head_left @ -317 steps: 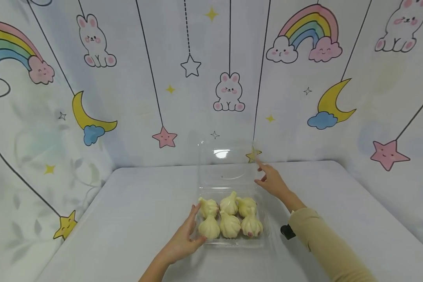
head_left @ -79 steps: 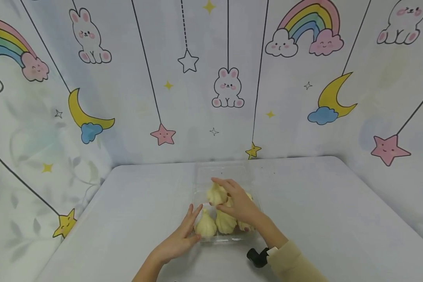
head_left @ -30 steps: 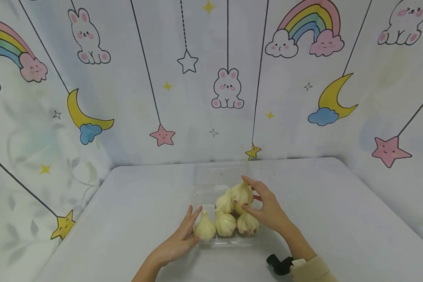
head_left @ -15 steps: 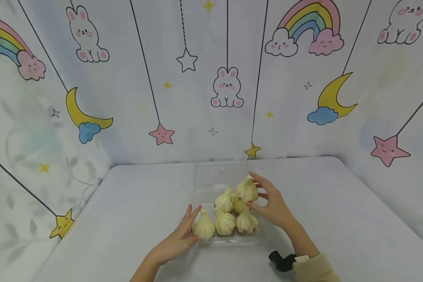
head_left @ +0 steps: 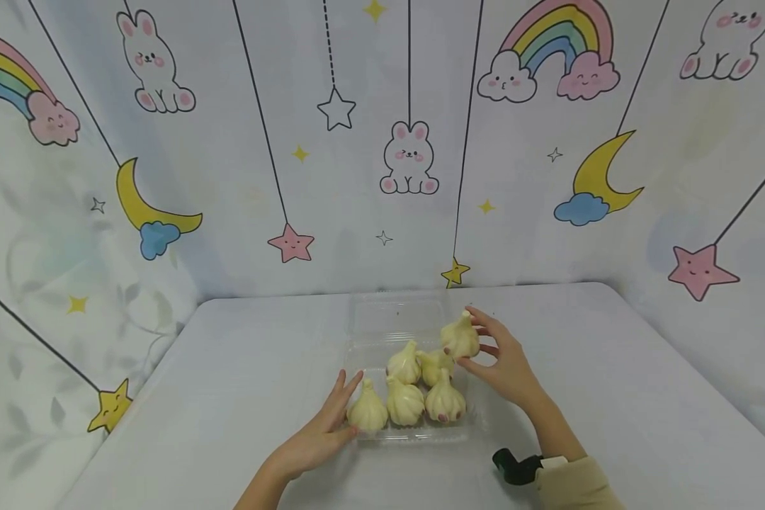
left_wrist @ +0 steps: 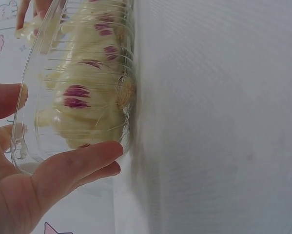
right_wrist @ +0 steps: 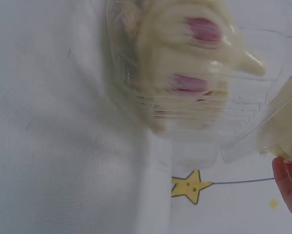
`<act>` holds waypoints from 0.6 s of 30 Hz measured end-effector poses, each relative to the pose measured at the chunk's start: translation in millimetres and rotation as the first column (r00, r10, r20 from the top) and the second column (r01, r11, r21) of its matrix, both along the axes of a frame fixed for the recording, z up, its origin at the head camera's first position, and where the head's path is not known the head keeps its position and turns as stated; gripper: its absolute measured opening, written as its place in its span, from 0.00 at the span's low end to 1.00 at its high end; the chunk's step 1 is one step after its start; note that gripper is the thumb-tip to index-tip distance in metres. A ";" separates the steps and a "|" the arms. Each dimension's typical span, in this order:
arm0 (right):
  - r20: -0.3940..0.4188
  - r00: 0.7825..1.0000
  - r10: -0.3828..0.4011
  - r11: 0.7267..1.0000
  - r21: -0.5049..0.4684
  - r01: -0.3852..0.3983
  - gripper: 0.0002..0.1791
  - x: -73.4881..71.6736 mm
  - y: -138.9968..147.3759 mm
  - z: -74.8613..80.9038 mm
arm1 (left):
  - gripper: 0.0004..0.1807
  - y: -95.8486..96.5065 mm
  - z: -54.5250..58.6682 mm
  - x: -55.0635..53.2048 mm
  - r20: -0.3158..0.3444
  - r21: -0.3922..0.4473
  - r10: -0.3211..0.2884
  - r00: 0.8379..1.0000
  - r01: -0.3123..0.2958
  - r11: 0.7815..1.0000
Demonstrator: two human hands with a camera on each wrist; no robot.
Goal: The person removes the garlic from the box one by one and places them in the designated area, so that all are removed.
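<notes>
A clear plastic container (head_left: 414,437) holds several pale garlic bulbs (head_left: 406,402), some with purple streaks in the wrist views. My right hand (head_left: 506,368) pinches one garlic bulb (head_left: 461,338) between thumb and fingers, above the container's back right corner, its stem pointing up. In the right wrist view, fingertips (right_wrist: 284,178) touch that bulb at the right edge. My left hand (head_left: 321,432) rests against the container's left side, fingers mostly straight and thumb near the front corner. The left wrist view shows its fingers (left_wrist: 77,168) along the clear wall. Inside, the back left spot has no bulb.
The container's clear lid (head_left: 395,315) lies folded back behind it on the white table (head_left: 261,368). A black device (head_left: 516,467) sits at my right wrist. A patterned curtain (head_left: 229,177) hangs behind the table.
The lid, upright earliest, now lies back. My right hand has lifted a garlic bulb from the back left and carried it rightward over the others. My left hand stays at the container's side.
</notes>
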State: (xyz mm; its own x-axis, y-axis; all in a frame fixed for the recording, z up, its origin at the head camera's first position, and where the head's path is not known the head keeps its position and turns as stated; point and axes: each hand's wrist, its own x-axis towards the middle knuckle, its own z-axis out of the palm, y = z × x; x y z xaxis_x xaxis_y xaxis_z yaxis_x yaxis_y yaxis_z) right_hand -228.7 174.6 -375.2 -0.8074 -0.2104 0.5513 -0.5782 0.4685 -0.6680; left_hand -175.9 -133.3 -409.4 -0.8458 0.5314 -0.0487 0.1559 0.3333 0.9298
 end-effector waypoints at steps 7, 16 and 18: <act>0.024 0.999 -0.022 1.000 -0.002 0.022 0.41 8.4 0.0 14.0 | 0.41 -0.2 0.0 0.7 0.002 0.003 -0.006 1.000 0.006 1.000; 0.033 0.998 -0.047 0.999 -0.020 0.048 0.41 -4.4 14.7 -1.5 | 0.42 1.0 0.3 1.0 -0.004 -0.003 -0.001 1.000 0.001 1.000; 0.039 0.997 -0.061 0.998 -0.012 0.062 0.41 -10.8 20.0 -9.4 | 0.42 1.1 0.1 1.0 -0.005 -0.006 0.004 1.000 -0.004 1.000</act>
